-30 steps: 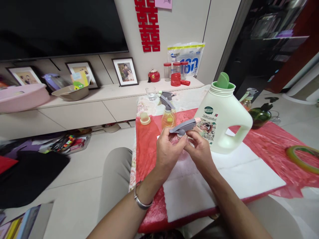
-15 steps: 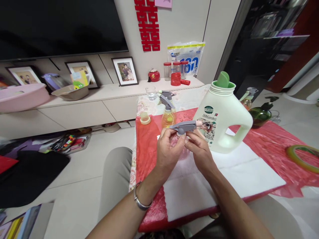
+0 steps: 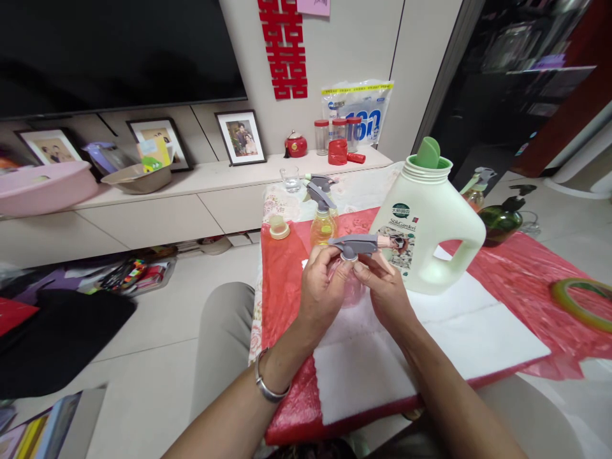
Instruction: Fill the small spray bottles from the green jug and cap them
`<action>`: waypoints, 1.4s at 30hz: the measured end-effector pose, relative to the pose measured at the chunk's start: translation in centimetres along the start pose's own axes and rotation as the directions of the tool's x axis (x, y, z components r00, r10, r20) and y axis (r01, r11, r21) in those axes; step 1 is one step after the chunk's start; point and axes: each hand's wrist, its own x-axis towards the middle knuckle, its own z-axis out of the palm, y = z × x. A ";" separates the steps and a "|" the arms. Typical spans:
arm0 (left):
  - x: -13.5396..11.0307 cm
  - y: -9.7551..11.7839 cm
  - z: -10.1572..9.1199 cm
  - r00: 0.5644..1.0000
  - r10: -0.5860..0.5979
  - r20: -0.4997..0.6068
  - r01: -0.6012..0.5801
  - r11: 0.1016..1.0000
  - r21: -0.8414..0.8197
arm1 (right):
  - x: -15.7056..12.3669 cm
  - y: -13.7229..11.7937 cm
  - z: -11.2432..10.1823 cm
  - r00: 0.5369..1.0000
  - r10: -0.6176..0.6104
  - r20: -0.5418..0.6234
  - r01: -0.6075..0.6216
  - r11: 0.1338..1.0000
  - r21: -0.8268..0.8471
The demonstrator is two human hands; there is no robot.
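A pink spray bottle (image 3: 352, 291) with a grey trigger head stands upright at the front of the table, its nozzle to the right. My left hand (image 3: 321, 284) wraps round its neck from the left, thumb at the collar. From the right, my right hand (image 3: 382, 287) closes on the same neck and collar, its thumb close to the other. The fingers hide part of the bottle. Just behind is a yellow spray bottle (image 3: 324, 226). The big pale green jug (image 3: 430, 217) stands to the right with a green cap (image 3: 428, 153) in its mouth.
White paper (image 3: 373, 376) lies over a red plastic sheet (image 3: 282, 287). Beyond are a cream cap (image 3: 279, 227) and a glass of water (image 3: 290, 179). At right are a dark green pump bottle (image 3: 502, 223) and a roll of tape (image 3: 583, 303).
Both thumbs have moved apart at the collar, showing more of the pink bottle. The trigger head has turned slightly. Other things on the table stay where they were.
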 end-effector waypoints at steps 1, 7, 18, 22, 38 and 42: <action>0.0 0.0 0.0 1.000 0.009 0.004 -0.009 1.000 0.002 | 0.0 0.0 0.0 1.000 0.013 -0.004 -0.013 1.000 0.005; -0.1 -0.1 -0.2 0.998 -0.039 0.039 0.042 0.996 -0.078 | -0.3 0.0 0.1 0.997 0.063 -0.050 -0.062 0.998 0.021; 0.3 -0.3 0.0 0.997 -0.072 0.010 0.073 0.996 -0.054 | -0.4 -0.1 0.3 0.996 0.012 -0.091 -0.021 0.994 -0.107; 0.3 -0.5 -0.2 0.998 -0.066 0.009 0.066 0.995 -0.073 | -0.1 -0.3 -1.0 0.999 -0.011 -0.035 0.003 0.976 -0.218; 0.5 -0.3 -0.5 0.999 0.012 0.051 -0.010 0.999 -0.044 | 1.0 -0.1 -2.4 0.999 -0.019 0.029 0.025 0.966 -0.256; 0.5 -0.4 -0.4 1.000 0.016 0.026 -0.015 0.999 -0.049 | 0.9 -0.3 -2.0 0.999 -0.045 -0.002 0.043 0.966 -0.256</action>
